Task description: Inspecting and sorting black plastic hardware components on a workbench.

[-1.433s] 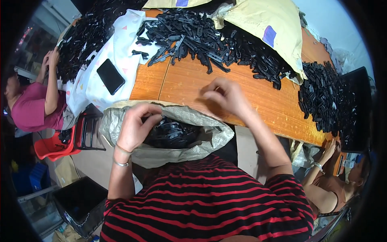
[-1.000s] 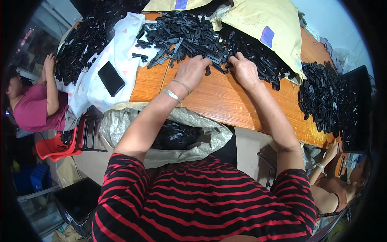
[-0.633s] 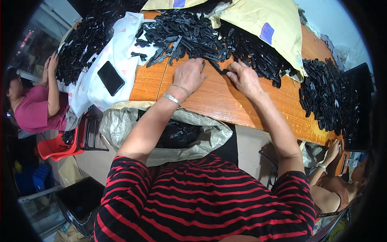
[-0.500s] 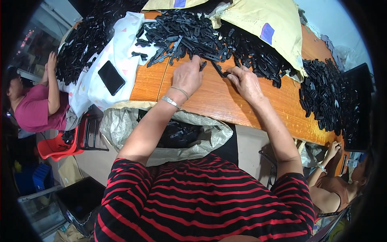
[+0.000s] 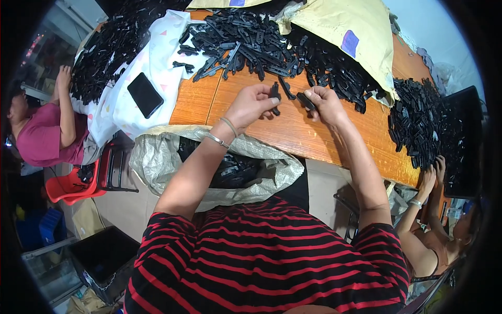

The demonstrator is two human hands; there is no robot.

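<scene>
My left hand (image 5: 253, 106) is closed on a narrow black plastic piece (image 5: 275, 98), pinched near upright between thumb and fingers. A short way to its right, my right hand (image 5: 325, 106) grips another black plastic piece (image 5: 306, 101), tilted toward the left hand. Both pieces are above the wooden table (image 5: 248, 128), apart from each other. Beyond the hands spreads a heap of similar long black plastic pieces (image 5: 256, 39). One loose piece (image 5: 285, 89) lies on the wood between the hands and the heap.
An open woven sack (image 5: 151, 159) holding black pieces hangs at the table's near edge. A black phone (image 5: 145, 95) rests on white patterned cloth (image 5: 120, 112). A yellowish sack (image 5: 340, 23) covers part of the heap. One person (image 5: 52, 128) sits left, another (image 5: 429, 246) right beside more black pieces (image 5: 415, 118).
Both hands have drawn back from the heap's edge and lifted a black piece each. The person on the right now has both hands at their pile.
</scene>
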